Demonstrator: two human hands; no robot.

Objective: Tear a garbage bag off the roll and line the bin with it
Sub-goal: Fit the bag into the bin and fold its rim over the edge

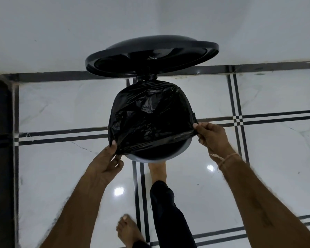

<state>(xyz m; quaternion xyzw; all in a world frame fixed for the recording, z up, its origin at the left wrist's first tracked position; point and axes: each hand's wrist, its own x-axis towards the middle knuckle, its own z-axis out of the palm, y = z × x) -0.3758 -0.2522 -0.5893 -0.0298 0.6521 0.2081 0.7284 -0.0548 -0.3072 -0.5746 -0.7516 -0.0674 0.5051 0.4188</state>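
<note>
A black garbage bag (pixel 150 117) is stretched over the far and side rim of a round pedal bin, whose grey near rim (pixel 132 157) shows bare below the bag's edge. The bin's black lid (pixel 150 54) stands raised against the wall. My left hand (pixel 107 163) pinches the bag's edge at the bin's near left. My right hand (pixel 211 138) pinches the edge at the near right, and the plastic is pulled taut between them. No roll is in view.
My right foot (pixel 157 172) presses at the bin's base, the leg in dark trousers. My left foot (pixel 129 230) stands bare on the glossy white floor tiles with black stripes (pixel 238 120). A white wall (pixel 61 33) rises behind the bin. A dark frame (pixel 2 140) runs along the left.
</note>
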